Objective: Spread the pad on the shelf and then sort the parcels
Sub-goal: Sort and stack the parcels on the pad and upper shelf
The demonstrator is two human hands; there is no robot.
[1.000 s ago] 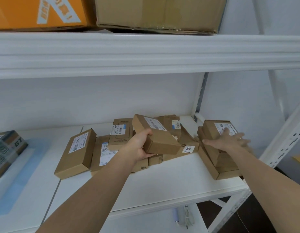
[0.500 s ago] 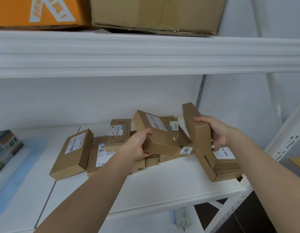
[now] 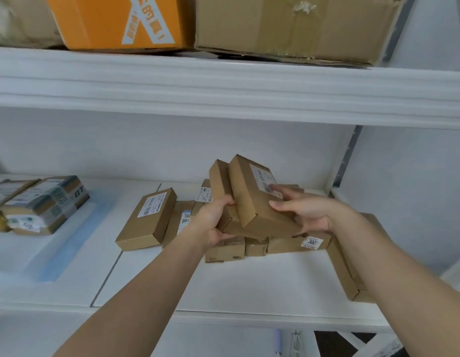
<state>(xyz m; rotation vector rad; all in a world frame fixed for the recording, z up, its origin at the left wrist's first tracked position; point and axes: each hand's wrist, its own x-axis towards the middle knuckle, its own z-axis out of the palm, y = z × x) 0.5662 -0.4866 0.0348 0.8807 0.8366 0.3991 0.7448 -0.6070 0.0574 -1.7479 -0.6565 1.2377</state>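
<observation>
Two flat brown parcels are held together above the pile of small brown parcels (image 3: 283, 244) on the white shelf (image 3: 249, 287). My left hand (image 3: 211, 222) grips the lower parcel (image 3: 220, 181) from the left. My right hand (image 3: 306, 211) holds the upper parcel (image 3: 252, 197), fingers over its labelled top, thumb on its right edge. A labelled parcel (image 3: 147, 220) lies apart to the left of the pile. The thin blue and white pad (image 3: 69, 243) is spread on the shelf's left part, with taped parcels (image 3: 41, 204) stacked on it.
An orange box (image 3: 115, 19) and a large worn cardboard box (image 3: 296, 27) stand on the upper shelf (image 3: 223, 86). More flat parcels (image 3: 350, 274) lean by my right forearm near the shelf's right end. A grey upright post (image 3: 348, 155) runs at the back right.
My right hand lifted a parcel from the right-hand stack and brought it left onto the parcel in my left hand. The view shifted left, showing more of the pad.
</observation>
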